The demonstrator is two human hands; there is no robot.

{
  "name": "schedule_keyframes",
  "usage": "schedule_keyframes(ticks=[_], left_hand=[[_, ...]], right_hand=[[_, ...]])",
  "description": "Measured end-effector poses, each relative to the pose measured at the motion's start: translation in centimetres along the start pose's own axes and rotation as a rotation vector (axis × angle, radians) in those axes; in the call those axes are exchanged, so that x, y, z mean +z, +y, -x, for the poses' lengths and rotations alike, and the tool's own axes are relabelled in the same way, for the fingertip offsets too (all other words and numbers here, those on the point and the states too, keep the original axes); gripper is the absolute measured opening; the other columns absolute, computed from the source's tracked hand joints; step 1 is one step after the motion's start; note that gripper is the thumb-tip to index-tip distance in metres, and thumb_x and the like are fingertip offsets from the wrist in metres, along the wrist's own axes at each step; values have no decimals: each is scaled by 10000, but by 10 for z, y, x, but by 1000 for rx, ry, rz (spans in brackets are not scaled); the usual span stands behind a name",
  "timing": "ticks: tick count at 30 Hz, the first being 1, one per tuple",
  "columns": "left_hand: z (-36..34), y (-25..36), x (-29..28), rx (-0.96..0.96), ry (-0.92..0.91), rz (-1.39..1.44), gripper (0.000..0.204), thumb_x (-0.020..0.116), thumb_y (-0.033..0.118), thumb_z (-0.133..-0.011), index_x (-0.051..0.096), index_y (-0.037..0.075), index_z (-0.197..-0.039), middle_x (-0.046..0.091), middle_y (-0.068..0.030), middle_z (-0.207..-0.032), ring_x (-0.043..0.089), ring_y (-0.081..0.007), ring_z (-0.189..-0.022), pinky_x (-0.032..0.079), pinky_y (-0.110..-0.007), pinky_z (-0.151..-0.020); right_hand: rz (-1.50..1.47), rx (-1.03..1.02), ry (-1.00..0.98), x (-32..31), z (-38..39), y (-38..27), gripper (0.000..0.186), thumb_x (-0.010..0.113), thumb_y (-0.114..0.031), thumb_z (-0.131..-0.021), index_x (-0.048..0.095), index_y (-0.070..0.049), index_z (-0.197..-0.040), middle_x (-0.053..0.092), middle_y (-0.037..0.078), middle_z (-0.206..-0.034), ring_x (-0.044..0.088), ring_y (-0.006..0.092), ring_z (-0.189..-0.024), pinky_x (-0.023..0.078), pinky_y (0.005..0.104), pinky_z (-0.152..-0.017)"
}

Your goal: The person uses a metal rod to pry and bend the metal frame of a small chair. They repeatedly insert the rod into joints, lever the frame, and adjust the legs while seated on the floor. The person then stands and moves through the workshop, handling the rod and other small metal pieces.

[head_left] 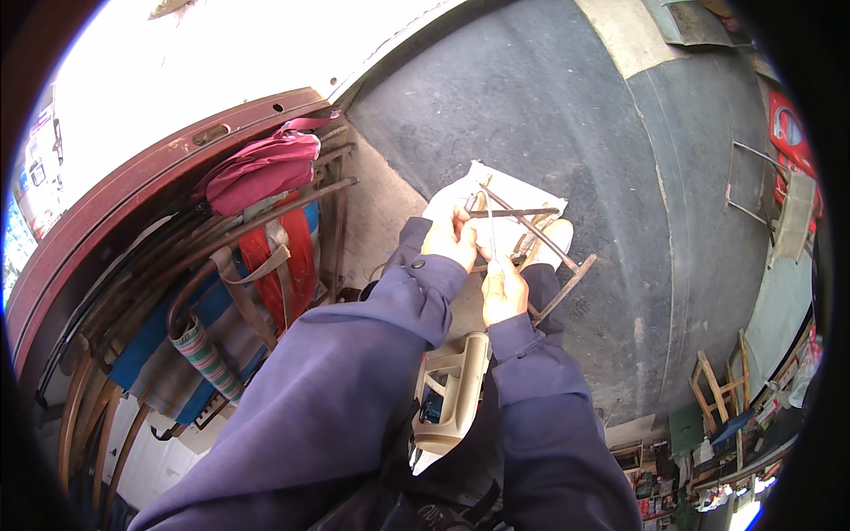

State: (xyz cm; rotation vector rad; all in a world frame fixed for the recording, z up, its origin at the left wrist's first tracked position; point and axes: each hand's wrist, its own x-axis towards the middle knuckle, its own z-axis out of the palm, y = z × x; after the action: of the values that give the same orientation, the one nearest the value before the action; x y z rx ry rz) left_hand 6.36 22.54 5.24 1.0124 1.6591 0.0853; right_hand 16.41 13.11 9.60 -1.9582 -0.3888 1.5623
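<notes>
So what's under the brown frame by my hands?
A white sheet shows beneath the frame, dark floor beyond. Whatever your left hand and the sheet cover can't be seen.

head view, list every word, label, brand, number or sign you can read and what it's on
Nothing reads clearly enough to quote.
Black fabric, lower edge: pale lettering, dim and incomplete.
Red item, far right: any print too small to read.
Brown frame by the right hand: no lettering visible.
</notes>
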Motion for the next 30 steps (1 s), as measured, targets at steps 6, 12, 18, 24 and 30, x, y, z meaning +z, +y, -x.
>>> schedule_keyframes(ticks=[6, 12, 18, 24, 30], left_hand=[[-22, 8, -5, 100, 67, -211, 317, 648, 37, -923, 635, 104, -1232, 647, -65, -836, 612, -160, -802, 528, -302, -774], [-49, 4, -9, 32, -119, -6, 201, 605, -15, -944, 701, 60, -1105, 712, -53, -969, 627, -139, -896, 502, -276, -852], [-60, 0, -3, -50, -132, 123, 101, 623, 145, -981, 668, 56, -995, 606, -25, -751, 550, -117, -667, 484, -291, -600], [-62, 7, -7, -42, -177, 70, 254, 543, 272, -1057, 696, 93, -962, 570, 14, -746, 533, -109, -612, 497, -269, -579], [-71, -14, -17, -9, -240, -133, 182, 554, 125, -1030, 674, 73, -1158, 676, -40, -933, 612, -147, -775, 521, -312, -653]], right_hand=[[-127, -87, 140, 10, -13, 14, 294, 500, -138, -1027, 630, 42, -1221, 691, 196, -971, 645, 244, -848, 521, 348, -821], [-471, 78, 152, -3, -7, 14, 280, 504, -183, -1068, 607, 23, -1227, 540, 4, -763, 449, 82, -617, 369, 251, -557], [-739, 291, 22, -37, 29, -18, 318, 464, -257, -1096, 613, 1, -1207, 419, -55, -638, 354, 33, -478, 301, 219, -432], [-908, 347, -21, -61, 60, -34, 357, 428, -308, -1104, 571, 2, -1206, 365, -36, -563, 308, 70, -405, 309, 263, -372], [-1027, 314, -7, -62, 91, -41, 367, 447, -304, -1098, 581, 21, -1203, 374, -35, -564, 323, 73, -405, 327, 264, -374]])
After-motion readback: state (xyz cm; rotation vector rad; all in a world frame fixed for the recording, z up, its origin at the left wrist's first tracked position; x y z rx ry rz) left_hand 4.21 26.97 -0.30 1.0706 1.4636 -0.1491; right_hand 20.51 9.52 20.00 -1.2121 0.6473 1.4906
